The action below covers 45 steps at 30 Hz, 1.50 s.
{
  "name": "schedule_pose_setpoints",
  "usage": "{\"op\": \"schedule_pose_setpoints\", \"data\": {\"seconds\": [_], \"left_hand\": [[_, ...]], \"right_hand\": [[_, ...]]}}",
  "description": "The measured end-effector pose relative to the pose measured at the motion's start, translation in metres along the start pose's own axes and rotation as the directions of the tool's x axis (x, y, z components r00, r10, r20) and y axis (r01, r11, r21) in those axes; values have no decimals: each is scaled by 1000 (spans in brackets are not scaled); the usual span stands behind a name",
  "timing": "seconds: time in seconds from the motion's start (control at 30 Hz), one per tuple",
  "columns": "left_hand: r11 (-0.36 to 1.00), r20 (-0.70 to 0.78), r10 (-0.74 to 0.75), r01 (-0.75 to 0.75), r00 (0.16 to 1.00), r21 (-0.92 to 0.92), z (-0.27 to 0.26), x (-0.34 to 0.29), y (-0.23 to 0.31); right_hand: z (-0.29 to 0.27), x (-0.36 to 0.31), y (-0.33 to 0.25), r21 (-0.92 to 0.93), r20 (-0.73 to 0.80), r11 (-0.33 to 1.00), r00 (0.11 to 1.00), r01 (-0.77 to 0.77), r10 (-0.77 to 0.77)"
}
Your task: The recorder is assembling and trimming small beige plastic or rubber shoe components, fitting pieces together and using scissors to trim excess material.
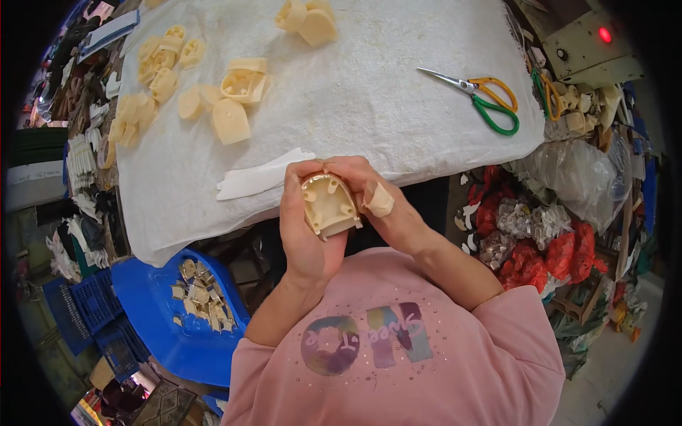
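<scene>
A cream, U-shaped hollow plastic piece (329, 204), which looks like a shoe heel, is held up between both hands at the table's near edge. Its open side faces up, showing short pegs inside and a shiny rim. My left hand (302, 227) is closed round its left side and underside. From the far and right side, the fingers of my right hand (373, 199) grip the rim. A beige wrap (380, 201) is around a digit of that hand. Just left of the hands, a white strip (263, 175) lies on the table's white cloth (341, 99).
Several similar cream heels (231, 121) lie in groups at the table's left and far side. Scissors (483, 99) with orange and green handles rest on the right. Below left, a blue tub (153, 312) contains smaller pieces. Red bags (554, 255) and clear plastic bags (582, 170) are at right.
</scene>
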State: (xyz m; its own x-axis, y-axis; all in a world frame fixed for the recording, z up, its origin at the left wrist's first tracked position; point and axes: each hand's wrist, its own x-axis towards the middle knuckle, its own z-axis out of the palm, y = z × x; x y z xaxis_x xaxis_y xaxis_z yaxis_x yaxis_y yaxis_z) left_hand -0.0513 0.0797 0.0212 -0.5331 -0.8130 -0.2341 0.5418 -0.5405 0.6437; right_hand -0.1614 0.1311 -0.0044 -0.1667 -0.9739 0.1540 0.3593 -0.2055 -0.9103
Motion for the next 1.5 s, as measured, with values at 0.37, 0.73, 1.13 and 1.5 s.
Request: {"op": "schedule_pose_setpoints", "data": {"seconds": [0.37,0.73,1.13,1.5], "left_hand": [[974,70,74,-87,995,207,6,-6,-6],[980,104,122,-136,987,146,9,-5,-9],[931,12,223,-217,975,292,14,0,-10],[974,53,177,-182,983,133,6,0,-15]], "right_hand": [[-1,11,-12,-31,-71,996,994,-82,79],[-8,14,-21,170,30,933,948,-317,317],[1,10,-9,-309,83,941,990,136,-116],[3,8,-3,-425,-13,873,963,238,-269]]}}
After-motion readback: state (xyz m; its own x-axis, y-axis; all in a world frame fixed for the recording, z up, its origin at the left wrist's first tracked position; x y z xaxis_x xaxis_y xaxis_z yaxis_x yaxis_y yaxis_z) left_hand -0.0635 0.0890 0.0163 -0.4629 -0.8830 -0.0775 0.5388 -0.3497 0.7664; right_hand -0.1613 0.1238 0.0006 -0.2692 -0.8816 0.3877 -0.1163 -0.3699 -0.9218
